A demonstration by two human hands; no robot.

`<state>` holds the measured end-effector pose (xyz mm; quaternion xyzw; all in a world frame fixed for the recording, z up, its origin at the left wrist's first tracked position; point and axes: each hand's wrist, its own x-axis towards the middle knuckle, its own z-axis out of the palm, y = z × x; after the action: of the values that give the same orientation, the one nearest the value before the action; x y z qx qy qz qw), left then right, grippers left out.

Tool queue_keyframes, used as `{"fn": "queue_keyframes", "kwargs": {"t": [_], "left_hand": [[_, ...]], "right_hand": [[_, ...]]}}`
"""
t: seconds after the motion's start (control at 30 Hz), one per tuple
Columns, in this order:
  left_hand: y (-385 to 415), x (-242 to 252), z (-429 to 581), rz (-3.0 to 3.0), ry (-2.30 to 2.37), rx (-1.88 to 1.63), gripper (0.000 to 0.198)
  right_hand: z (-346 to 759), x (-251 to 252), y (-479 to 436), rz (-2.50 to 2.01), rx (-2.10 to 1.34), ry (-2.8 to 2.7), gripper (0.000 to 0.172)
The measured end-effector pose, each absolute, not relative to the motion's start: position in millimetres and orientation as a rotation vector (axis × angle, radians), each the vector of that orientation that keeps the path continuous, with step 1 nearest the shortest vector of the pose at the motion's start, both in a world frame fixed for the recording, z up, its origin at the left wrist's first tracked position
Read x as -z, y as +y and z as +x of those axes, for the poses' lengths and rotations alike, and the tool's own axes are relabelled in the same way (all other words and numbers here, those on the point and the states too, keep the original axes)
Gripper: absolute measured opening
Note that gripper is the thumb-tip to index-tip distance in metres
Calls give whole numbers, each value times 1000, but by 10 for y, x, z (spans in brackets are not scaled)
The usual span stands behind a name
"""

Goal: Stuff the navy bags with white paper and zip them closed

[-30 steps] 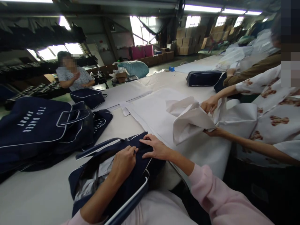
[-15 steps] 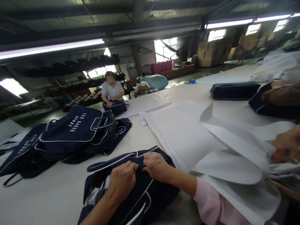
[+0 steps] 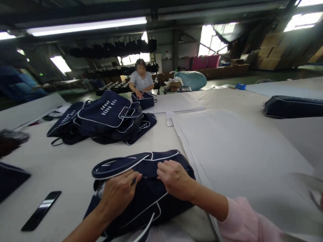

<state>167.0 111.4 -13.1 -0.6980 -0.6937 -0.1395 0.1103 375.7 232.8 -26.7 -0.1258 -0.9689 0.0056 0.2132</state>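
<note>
Remotely, I saw the left hand (image 3: 119, 190) pinching and the right hand (image 3: 174, 178) gripping the top of a navy bag (image 3: 141, 203), which lay near the edge of the white table (image 3: 72, 164).

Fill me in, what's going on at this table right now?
The left hand and right hand both grip the top of a navy bag with white piping. Pale contents show at its left end, beside the left hand. More navy bags lie piled beyond it, and a black phone lies on the table to its left. Across the table, a co-worker has a hand on another navy bag.
</note>
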Motion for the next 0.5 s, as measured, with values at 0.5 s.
{"fn": "queue_keyframes", "kwargs": {"t": [0.5], "left_hand": [[-395,466,-77,-853,-3091,608,44]], "right_hand": [[4026,-82,2493,-96,35,-2719,24]]}}
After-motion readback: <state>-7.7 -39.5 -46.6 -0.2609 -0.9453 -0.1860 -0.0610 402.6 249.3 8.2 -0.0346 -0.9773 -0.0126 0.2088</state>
